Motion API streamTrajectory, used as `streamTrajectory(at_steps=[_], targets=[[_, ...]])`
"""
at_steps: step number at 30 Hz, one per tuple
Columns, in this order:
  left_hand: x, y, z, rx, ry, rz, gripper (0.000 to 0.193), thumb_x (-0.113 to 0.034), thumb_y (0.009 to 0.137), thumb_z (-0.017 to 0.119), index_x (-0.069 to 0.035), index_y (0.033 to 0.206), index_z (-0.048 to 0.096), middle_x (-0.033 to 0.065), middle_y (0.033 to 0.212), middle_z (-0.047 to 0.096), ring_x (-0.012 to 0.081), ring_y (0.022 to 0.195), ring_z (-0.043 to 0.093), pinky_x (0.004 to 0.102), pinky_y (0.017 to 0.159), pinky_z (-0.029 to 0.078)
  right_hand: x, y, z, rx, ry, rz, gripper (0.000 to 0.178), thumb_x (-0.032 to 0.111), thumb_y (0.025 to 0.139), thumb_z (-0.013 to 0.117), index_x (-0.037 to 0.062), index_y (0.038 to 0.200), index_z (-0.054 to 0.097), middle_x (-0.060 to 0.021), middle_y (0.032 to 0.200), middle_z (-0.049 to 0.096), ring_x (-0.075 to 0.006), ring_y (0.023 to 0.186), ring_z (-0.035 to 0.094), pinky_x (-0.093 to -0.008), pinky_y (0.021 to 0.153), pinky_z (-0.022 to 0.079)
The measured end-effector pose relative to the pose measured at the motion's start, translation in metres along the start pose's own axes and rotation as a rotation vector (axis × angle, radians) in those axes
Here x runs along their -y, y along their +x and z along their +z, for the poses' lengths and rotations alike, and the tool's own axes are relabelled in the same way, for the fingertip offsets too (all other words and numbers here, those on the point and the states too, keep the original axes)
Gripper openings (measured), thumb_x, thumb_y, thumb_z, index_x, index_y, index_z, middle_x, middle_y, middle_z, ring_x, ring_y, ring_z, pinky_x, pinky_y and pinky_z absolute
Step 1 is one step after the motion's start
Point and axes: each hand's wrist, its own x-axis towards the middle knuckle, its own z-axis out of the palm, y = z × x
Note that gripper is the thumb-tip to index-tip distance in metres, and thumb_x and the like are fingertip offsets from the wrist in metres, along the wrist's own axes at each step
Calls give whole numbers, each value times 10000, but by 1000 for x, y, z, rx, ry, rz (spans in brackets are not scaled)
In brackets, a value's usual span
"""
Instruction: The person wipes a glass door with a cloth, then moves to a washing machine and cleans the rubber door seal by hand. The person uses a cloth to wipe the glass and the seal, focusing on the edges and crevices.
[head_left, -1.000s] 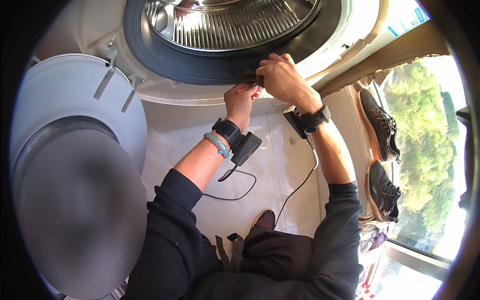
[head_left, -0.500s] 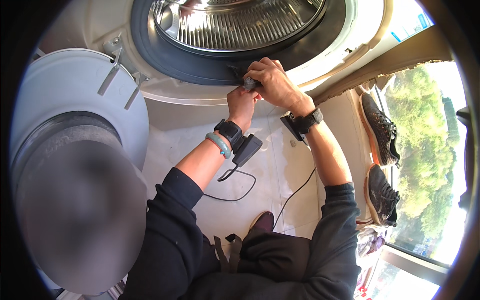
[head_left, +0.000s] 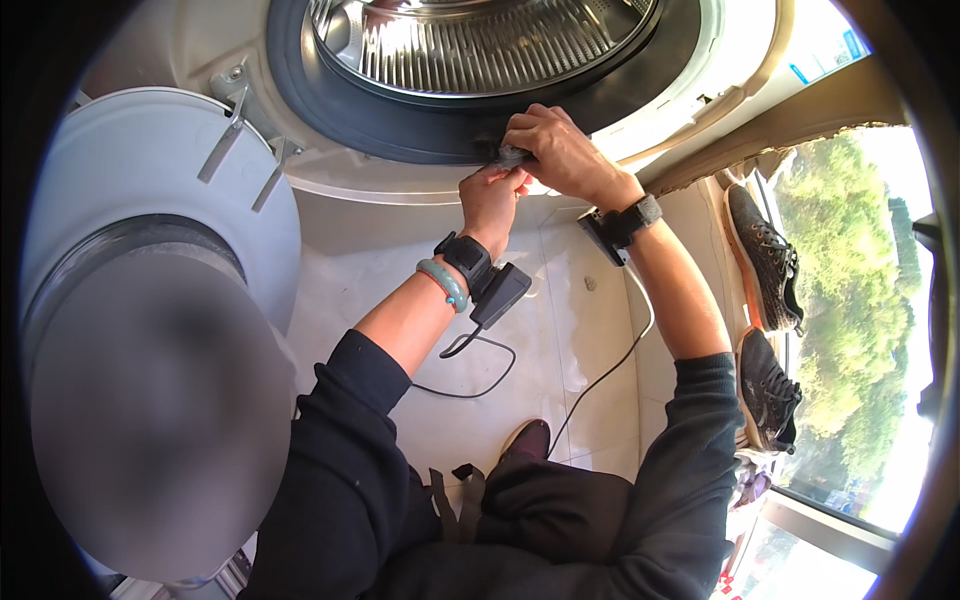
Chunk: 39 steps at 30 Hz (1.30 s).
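Note:
The front-loading washing machine stands with its round opening toward me, and its dark grey rubber door seal (head_left: 400,135) rings the ribbed metal drum (head_left: 480,55). At the seal's lower edge my right hand (head_left: 560,150) has its fingers bent around a small crumpled grey wad (head_left: 512,157), possibly cloth or lint. Just below, my left hand (head_left: 490,205) is closed, its fingertips meeting the wad and the rim. Whatever the left fingers grip is hidden behind them. A black strapped device sits on each wrist, with a cable hanging down.
The machine's open door (head_left: 190,150) swings out at the left with two metal hinge arms (head_left: 225,150). A large blurred grey round shape (head_left: 160,410) covers the lower left. Dark sneakers (head_left: 765,255) stand along the window ledge at the right. Pale floor tiles (head_left: 520,380) lie below.
My right hand has shifted slightly right along the seal's edge with the grey wad, and its forearm has swung outward. The left hand stays almost in place; the whole view has shifted a little.

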Motion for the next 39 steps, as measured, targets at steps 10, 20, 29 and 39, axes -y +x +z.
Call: streamTrajectory(at_steps=[10,20,29,39], targets=[[1,1,1,1,-14,23,108,-95,919,631,-18,863,683,26,821,682,86,708,575,235,668,424,-3,16,1,56,-5,162,219,146,720,699,40,910,720,-97,900,680,-297,949,624,-385,861,478],[5,4,0,6,-30,38,94,-69,911,620,-22,854,679,28,804,669,95,705,576,240,667,430,5,14,-9,176,-20,141,242,123,721,674,48,943,735,-60,953,674,-261,1029,583,-372,941,425],[3,4,0,3,-34,9,96,-91,909,645,-25,847,678,24,809,672,89,702,568,239,669,433,1,10,-15,232,-182,165,148,129,753,668,53,866,728,-48,913,656,-252,991,572,-362,913,423],[1,4,-1,10,31,17,129,-118,915,656,-21,833,671,32,808,686,79,689,564,232,664,431,-13,-9,-60,119,151,349,150,65,717,723,-15,817,645,-125,783,636,-235,751,611,-367,680,489]])
